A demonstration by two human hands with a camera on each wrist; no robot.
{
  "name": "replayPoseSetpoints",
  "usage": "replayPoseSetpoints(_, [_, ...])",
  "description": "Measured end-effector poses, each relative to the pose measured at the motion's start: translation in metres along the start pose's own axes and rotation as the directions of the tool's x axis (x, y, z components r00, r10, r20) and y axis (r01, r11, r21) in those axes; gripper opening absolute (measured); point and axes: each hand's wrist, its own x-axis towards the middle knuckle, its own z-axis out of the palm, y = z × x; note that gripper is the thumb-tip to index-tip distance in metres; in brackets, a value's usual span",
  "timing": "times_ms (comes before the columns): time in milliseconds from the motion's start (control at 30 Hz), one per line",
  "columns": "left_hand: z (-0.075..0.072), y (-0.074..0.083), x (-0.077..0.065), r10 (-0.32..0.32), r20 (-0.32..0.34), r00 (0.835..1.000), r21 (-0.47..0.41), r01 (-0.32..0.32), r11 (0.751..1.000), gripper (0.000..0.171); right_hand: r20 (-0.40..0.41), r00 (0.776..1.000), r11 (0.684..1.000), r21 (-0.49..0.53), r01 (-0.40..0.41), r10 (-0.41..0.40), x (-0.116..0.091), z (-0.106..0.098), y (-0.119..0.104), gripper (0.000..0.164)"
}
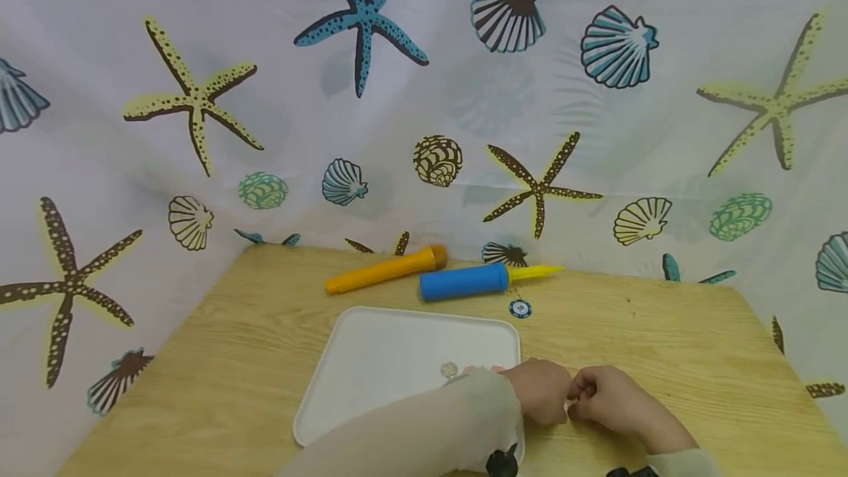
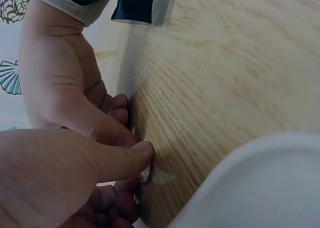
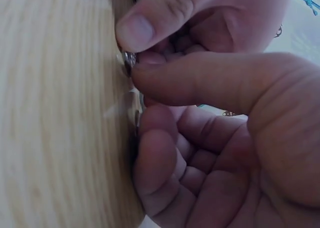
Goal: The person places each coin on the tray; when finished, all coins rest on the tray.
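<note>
Over the wooden table, just past the tray's right edge, my two hands meet. My left hand (image 1: 543,392) pinches a small shiny piece (image 2: 145,174) between thumb and fingers; its exact kind is hidden by the fingertips. Facing it, my right hand (image 1: 616,400) has its thumb and curled fingers at the same piece, close to the tabletop. In the right wrist view, the left thumb (image 3: 137,33) lies above the right thumb (image 3: 165,83), with the shiny edge between them. The white tray (image 1: 371,374) holds a silvery coin (image 1: 449,369), and pinkish bits (image 1: 497,369) show beside the left sleeve.
Behind the tray lie an orange microphone-shaped tube (image 1: 384,272) and a blue hand pump (image 1: 464,282) with a yellow nozzle (image 1: 533,272). A blue-and-white poker chip (image 1: 520,308) rests near the pump. A sea-patterned cloth (image 1: 397,131) hangs behind the table (image 1: 662,337).
</note>
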Motion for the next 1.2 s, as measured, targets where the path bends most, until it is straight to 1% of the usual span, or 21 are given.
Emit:
replayPoseSetpoints(100, [-0.002, 0.001, -0.001, 0.041, 0.014, 0.999, 0.059, -0.042, 0.997, 0.022, 0.0, 1.0, 1.0, 0.0, 0.001, -0.001, 0.0, 0.0, 0.0, 0.01])
replayPoseSetpoints(233, [-0.001, 0.001, -0.001, 0.042, 0.046, 0.998, 0.094, -0.047, 0.994, 0.022, 0.004, 1.0, 1.0, 0.018, 0.005, -0.006, -0.001, 0.001, -0.001, 0.009])
replayPoseSetpoints(300, [0.0, 0.0, -0.001, 0.039, 0.057, 0.998, 0.09, -0.044, 0.995, 0.021, 0.008, 1.0, 0.999, 0.034, 0.009, -0.009, -0.001, 0.003, -0.002, 0.009])
replayPoseSetpoints(400, [0.0, -0.002, 0.0, 0.033, 0.061, 0.998, 0.074, -0.038, 0.997, 0.02, 0.014, 1.0, 0.998, 0.054, 0.013, -0.013, -0.001, 0.005, -0.003, 0.009])
replayPoseSetpoints(500, [0.003, -0.004, 0.0, -0.014, 0.055, 0.998, 0.021, 0.013, 1.0, 0.018, 0.025, 1.0, 0.998, 0.062, 0.013, -0.014, -0.001, 0.006, -0.004, 0.005])
replayPoseSetpoints(567, [0.005, -0.007, -0.001, -0.058, 0.046, 0.997, -0.024, 0.059, 0.998, 0.018, 0.035, 0.999, 0.998, 0.06, 0.016, -0.019, -0.001, 0.007, -0.005, 0.003])
replayPoseSetpoints(633, [0.008, -0.011, -0.002, -0.069, 0.025, 0.997, -0.061, 0.07, 0.996, 0.019, 0.043, 0.999, 0.998, 0.063, 0.027, -0.029, 0.0, 0.008, -0.006, 0.006])
replayPoseSetpoints(667, [0.01, -0.013, -0.003, -0.058, 0.012, 0.998, -0.073, 0.059, 0.996, 0.02, 0.043, 0.998, 0.998, 0.06, 0.037, -0.039, 0.0, 0.009, -0.006, 0.007])
replayPoseSetpoints(767, [0.013, -0.022, -0.007, 0.022, -0.031, 0.999, -0.127, -0.025, 0.992, 0.022, 0.049, 0.997, 0.995, 0.078, 0.055, -0.059, 0.003, 0.012, -0.006, 0.012])
replayPoseSetpoints(833, [0.012, -0.029, -0.012, 0.072, -0.07, 0.995, -0.174, -0.083, 0.981, 0.019, 0.041, 0.998, 0.993, 0.112, 0.033, -0.037, 0.004, 0.014, -0.005, 0.014])
replayPoseSetpoints(867, [0.01, -0.034, -0.016, 0.085, -0.093, 0.992, -0.199, -0.102, 0.975, 0.016, 0.034, 0.999, 0.991, 0.134, 0.018, -0.022, 0.004, 0.014, -0.005, 0.014])
replayPoseSetpoints(900, [0.007, -0.039, -0.021, 0.085, -0.111, 0.99, -0.236, -0.109, 0.966, 0.015, 0.029, 1.0, 0.987, 0.161, -0.005, 0.001, 0.004, 0.014, -0.004, 0.014])
replayPoseSetpoints(967, [0.002, -0.055, -0.033, 0.05, -0.141, 0.989, -0.306, -0.092, 0.947, 0.019, 0.013, 0.999, 0.977, 0.21, -0.048, 0.046, 0.005, 0.015, -0.004, 0.015])
replayPoseSetpoints(1000, [-0.001, -0.065, -0.04, 0.026, -0.152, 0.988, -0.335, -0.076, 0.939, 0.022, 0.006, 0.998, 0.969, 0.237, -0.063, 0.063, 0.006, 0.014, -0.003, 0.014])
replayPoseSetpoints(1067, [-0.004, -0.089, -0.059, -0.04, -0.166, 0.985, -0.41, -0.032, 0.912, 0.027, 0.008, 0.997, 0.953, 0.292, -0.082, 0.083, 0.006, 0.013, -0.003, 0.015])
replayPoseSetpoints(1100, [-0.003, -0.104, -0.069, -0.075, -0.182, 0.98, -0.434, -0.012, 0.901, 0.029, 0.011, 0.996, 0.946, 0.314, -0.085, 0.085, 0.006, 0.012, -0.003, 0.015])
replayPoseSetpoints(1167, [0.001, -0.135, -0.091, -0.14, -0.235, 0.962, -0.444, 0.022, 0.896, 0.03, 0.019, 0.997, 0.934, 0.347, -0.078, 0.076, 0.006, 0.01, -0.004, 0.017])
replayPoseSetpoints(1200, [0.004, -0.149, -0.102, -0.175, -0.258, 0.95, -0.457, 0.04, 0.889, 0.03, 0.024, 0.997, 0.929, 0.362, -0.073, 0.069, 0.006, 0.009, -0.005, 0.02])
